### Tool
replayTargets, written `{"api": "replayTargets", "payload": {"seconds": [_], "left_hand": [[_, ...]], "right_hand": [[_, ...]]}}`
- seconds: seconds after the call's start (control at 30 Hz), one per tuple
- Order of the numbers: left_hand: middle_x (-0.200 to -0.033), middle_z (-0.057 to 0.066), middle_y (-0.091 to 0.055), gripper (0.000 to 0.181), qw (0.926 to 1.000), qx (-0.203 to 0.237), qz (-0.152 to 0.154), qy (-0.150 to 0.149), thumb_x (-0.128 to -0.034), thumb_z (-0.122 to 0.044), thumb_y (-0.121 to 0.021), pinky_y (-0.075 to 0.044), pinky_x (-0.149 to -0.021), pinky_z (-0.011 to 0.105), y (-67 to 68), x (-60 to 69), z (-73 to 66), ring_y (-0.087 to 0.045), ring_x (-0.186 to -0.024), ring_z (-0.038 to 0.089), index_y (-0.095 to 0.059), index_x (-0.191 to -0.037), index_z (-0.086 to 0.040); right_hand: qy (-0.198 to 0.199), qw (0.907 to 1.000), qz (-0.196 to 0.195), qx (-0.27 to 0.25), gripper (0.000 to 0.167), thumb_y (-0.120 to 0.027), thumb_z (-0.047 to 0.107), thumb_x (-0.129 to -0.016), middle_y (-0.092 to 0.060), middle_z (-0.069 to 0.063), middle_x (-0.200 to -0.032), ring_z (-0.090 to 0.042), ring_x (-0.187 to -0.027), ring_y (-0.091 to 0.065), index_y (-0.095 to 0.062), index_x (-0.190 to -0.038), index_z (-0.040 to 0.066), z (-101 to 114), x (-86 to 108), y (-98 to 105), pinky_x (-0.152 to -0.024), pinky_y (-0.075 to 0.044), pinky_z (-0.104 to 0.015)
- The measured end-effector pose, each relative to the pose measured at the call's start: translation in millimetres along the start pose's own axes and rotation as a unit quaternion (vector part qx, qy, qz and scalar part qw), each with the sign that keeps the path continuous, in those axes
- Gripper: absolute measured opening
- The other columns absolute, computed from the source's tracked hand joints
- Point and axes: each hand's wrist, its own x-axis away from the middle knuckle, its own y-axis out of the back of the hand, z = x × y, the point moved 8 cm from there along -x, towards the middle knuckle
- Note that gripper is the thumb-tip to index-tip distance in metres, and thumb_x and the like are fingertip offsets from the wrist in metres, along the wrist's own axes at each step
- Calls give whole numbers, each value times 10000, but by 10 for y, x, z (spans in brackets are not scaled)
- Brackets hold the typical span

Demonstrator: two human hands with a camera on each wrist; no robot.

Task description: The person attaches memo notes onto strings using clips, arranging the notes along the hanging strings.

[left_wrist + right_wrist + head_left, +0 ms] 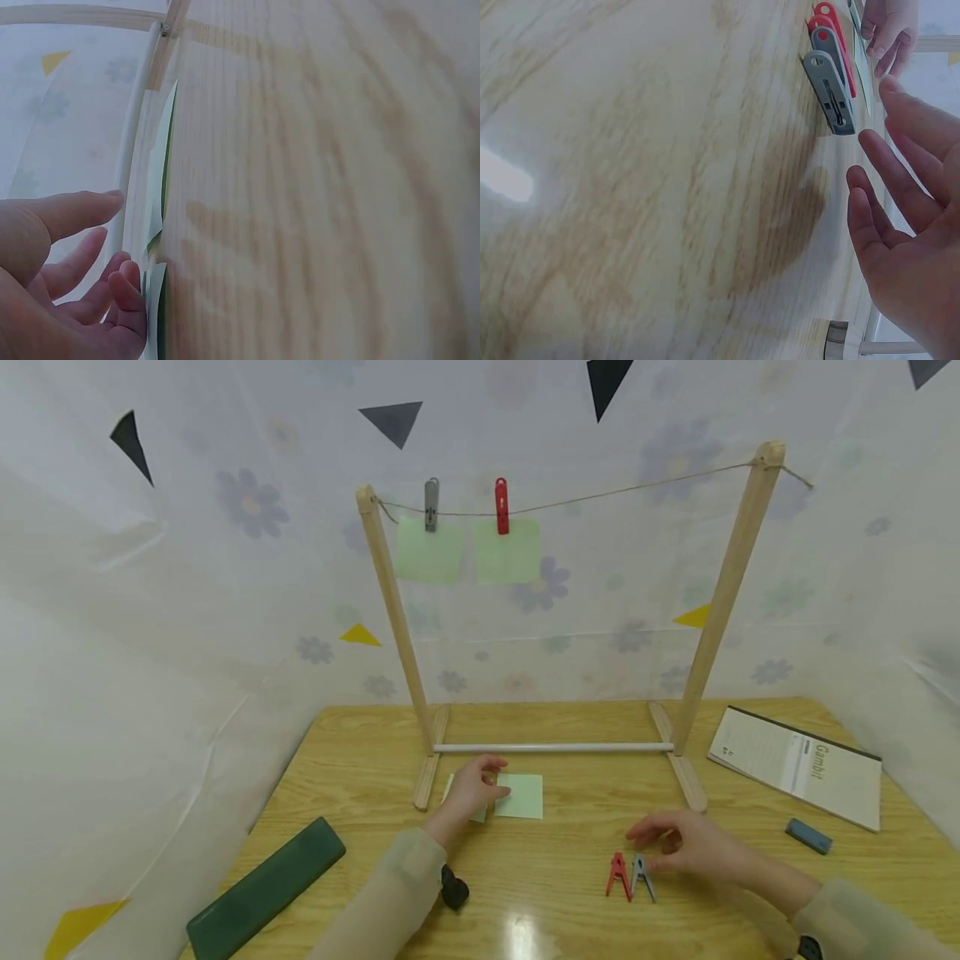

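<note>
Green note (480,816), partly hidden, behind left hand (472,787)

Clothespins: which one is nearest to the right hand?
The gray clothespin on the table; the red one beside it is farther from the hand, the other two are on the string.

The left hand (471,789) covers much of the left green note (480,816) in the head view, and whether its fingers touch the paper cannot be told. The bottom edge cuts off the dark green case (266,889) and the left sleeve (393,897); the right post (727,585) hides part of a yellow triangle (692,617). The notepad's (765,756) finest print is too small to read. In the right wrist view, the grey clothespin (828,84) partly covers the red clothespin (835,18).
</note>
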Motion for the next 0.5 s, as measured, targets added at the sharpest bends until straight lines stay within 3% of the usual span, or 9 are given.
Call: {"api": "replayTargets", "payload": {"seconds": [0.17,0.5], "left_hand": [[-1185,173,-633,422,10000,-72,-3,-50,-802,-1,-784,-457,-721,297,-15,-11,-3,-512,-835,182,-643,-1200,-8],[-1145,170,-643,453,9981,-574,-48,-201,-750,47,-802,-484,-727,305,-37,-30,-45,-522,-804,168,-650,-1174,8]], "right_hand": [[-168,9996,224,28,416,-788,274,-843,-721,-43,-1110,14,-1005,-625,-671,-1192,81,-39,6,-53,-741,-503,-215],[64,9996,188,207,378,-801,274,-829,-719,-54,-1106,28,-1007,-609,-684,-1137,89,-23,3,-94,-695,-485,-219]]}}
